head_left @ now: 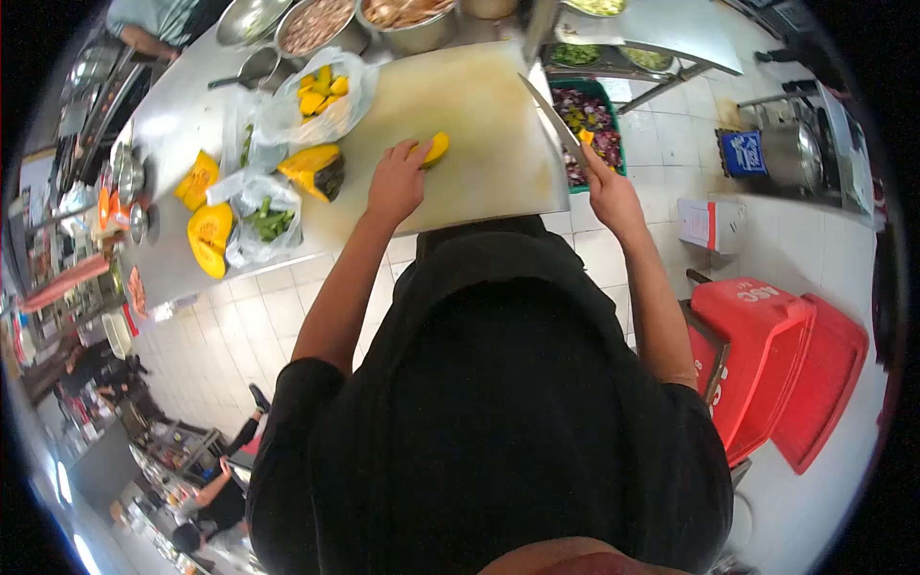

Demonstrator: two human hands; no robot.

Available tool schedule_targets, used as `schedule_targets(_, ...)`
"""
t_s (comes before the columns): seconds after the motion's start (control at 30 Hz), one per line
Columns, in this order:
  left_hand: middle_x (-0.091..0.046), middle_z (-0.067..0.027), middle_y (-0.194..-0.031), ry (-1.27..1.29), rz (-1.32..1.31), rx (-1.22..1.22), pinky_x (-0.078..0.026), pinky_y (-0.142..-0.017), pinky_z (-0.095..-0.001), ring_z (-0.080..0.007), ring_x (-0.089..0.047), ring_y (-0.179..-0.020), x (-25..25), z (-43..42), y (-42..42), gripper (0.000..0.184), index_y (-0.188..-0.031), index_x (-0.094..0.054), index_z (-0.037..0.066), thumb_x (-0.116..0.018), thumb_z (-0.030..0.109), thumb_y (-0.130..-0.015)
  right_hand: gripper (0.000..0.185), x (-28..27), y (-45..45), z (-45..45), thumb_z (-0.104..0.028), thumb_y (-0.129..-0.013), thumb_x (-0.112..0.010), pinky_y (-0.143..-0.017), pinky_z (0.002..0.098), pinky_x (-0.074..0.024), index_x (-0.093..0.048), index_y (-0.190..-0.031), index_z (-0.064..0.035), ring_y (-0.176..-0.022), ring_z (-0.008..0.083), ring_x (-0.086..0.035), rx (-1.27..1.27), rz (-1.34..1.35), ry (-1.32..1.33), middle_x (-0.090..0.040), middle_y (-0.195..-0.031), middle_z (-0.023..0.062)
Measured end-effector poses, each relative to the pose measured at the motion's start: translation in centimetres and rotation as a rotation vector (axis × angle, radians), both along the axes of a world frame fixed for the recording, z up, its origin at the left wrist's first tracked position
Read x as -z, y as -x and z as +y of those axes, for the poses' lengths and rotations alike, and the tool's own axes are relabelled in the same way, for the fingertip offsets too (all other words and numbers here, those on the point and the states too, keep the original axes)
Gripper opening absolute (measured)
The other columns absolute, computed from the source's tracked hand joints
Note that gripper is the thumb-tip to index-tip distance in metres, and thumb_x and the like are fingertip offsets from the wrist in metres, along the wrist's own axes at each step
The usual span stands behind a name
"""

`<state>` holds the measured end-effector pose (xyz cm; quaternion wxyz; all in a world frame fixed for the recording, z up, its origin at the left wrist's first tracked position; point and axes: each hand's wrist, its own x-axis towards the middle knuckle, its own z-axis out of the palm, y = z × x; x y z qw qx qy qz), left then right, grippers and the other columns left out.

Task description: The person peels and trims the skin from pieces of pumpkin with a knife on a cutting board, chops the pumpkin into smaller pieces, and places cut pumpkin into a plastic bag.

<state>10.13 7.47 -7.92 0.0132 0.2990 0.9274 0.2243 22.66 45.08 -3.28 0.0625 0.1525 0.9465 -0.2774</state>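
Note:
My left hand (398,177) rests on the cutting board (479,96), its fingers curled over a yellow pumpkin piece (437,149). In my right hand (613,196) is the handle of a knife (551,113), whose long blade angles up and left over the board's right edge. A small orange scrap (586,137) shows by the blade near the handle. Below that edge stands a green crate (618,144) of purplish peelings. Left of the board's middle lies a dark-skinned pumpkin chunk (311,171). A plastic bag (359,81) holds cut pumpkin pieces (321,91).
More pumpkin pieces (209,238) and a bag of green vegetables (270,220) lie on the left of the steel table (172,144). Metal bowls (321,27) line the far side. A red bin (747,335) stands at right. Other people work at the left.

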Motion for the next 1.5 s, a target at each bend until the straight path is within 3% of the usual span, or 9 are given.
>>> schedule_targets(0.23,-0.057,-0.0217,-0.130,-0.021,0.077,-0.002,-0.047,-0.104,-0.0475,-0.0401,-0.055,-0.118,-2.6,3.0,-0.4,0.062,-0.141,-0.055,0.009,-0.074,0.016,-0.083,0.046,-1.7,-3.1,6.1,-0.036,-0.100,-0.060,-0.073,0.0519,-0.0552,-0.057,-0.145,-0.0288,-0.084,0.0421,-0.070,0.173,0.010,-0.281,-0.069,-0.088,0.0245)
schedule_targets(0.4,-0.059,-0.0229,-0.123,-0.047,0.018,0.074,-0.046,-0.102,-0.0467,-0.0404,-0.055,-0.117,-5.3,10.2,0.0,0.066,-0.145,-0.052,0.007,-0.074,0.017,-0.083,0.050,-2.8,-4.8,8.0,-0.034,-0.094,-0.069,-0.076,0.0521,-0.0556,-0.057,-0.138,-0.0128,-0.088,0.0416,-0.070,0.237,0.069,-0.263,-0.068,-0.099,0.0243)
schedule_targets(0.6,-0.061,-0.0176,-0.102,-0.049,-0.097,0.513,-0.053,-0.086,-0.0461,-0.0371,-0.063,-0.100,-7.2,26.6,-1.1,0.071,-0.153,-0.044,0.019,-0.070,0.017,-0.086,0.048,-6.0,-5.9,9.5,-0.026,-0.087,-0.077,-0.081,0.0506,-0.0535,-0.056,-0.127,-0.0077,-0.096,0.0415,-0.068,0.241,0.028,-0.174,-0.069,-0.105,0.0214)
schedule_targets(0.87,-0.069,-0.0213,-0.114,0.219,-0.194,0.391,-0.057,-0.082,-0.0509,-0.0409,-0.069,-0.098,-3.5,34.8,1.4,0.083,-0.161,-0.025,0.033,-0.063,0.016,-0.090,0.041,-10.4,-10.4,13.0,-0.023,-0.085,-0.078,-0.078,0.0506,-0.0541,-0.057,-0.117,-0.0059,-0.093,0.0419,-0.068,0.300,0.030,-0.218,-0.069,-0.104,0.0210)
schedule_targets(0.97,-0.069,-0.0222,-0.112,0.239,-0.232,0.351,-0.055,-0.085,-0.0511,-0.0415,-0.069,-0.099,-1.1,34.3,3.8,0.085,-0.163,-0.021,0.030,-0.062,0.017,-0.090,0.037,-10.2,-13.3,14.7,-0.022,-0.084,-0.078,-0.076,0.0507,-0.0532,-0.061,-0.112,-0.0040,-0.090,0.0442,-0.068,0.356,0.014,-0.067,-0.070,-0.097,0.0210)
schedule_targets(1.0,-0.068,-0.0219,-0.111,0.239,-0.273,0.333,-0.055,-0.087,-0.0497,-0.0412,-0.068,-0.099,-1.6,34.2,3.7,0.086,-0.163,-0.021,0.027,-0.064,0.015,-0.089,0.030,-9.1,-14.2,15.2,-0.022,-0.091,-0.072,-0.065,0.0437,-0.0534,-0.064,-0.113,-0.0027,-0.072,0.0347,-0.069,0.331,0.083,-0.038,-0.070,-0.085,0.0178)
schedule_targets(1.13,-0.066,-0.0236,-0.114,-0.047,-0.275,0.470,-0.054,-0.087,-0.0492,-0.0412,-0.066,-0.103,-2.3,34.8,0.8,0.084,-0.161,-0.029,0.021,-0.065,0.013,-0.085,0.032,-6.3,-13.8,15.3,-0.025,-0.108,-0.049,-0.047,0.0278,-0.0452,-0.058,-0.129,-0.0021,-0.051,0.0089,-0.052,0.606,-0.067,0.844,-0.064,-0.076,0.0074)
schedule_targets(1.23,-0.067,-0.0201,-0.112,-0.063,-0.264,0.645,-0.055,-0.087,-0.0478,-0.0389,-0.067,-0.103,-3.3,36.3,-2.4,0.084,-0.162,-0.026,0.026,-0.064,0.011,-0.088,0.031,-6.0,-11.7,13.4,-0.025,-0.109,-0.046,-0.046,0.0288,-0.0457,-0.056,-0.127,-0.0022,-0.050,0.0123,-0.053,0.719,-0.122,1.120,-0.066,-0.078,0.0093)
schedule_targets(1.5,-0.069,-0.0207,-0.110,0.134,-0.305,0.426,-0.056,-0.080,-0.0524,-0.0420,-0.069,-0.094,-1.3,33.4,1.8,0.084,-0.162,-0.026,0.031,-0.054,0.005,-0.088,0.030,-11.0,-12.3,10.6,-0.025,-0.108,-0.046,-0.043,0.0267,-0.0447,-0.057,-0.122,-0.0010,-0.048,0.0135,-0.053,0.658,-0.182,1.130,-0.065,-0.075,0.0103)
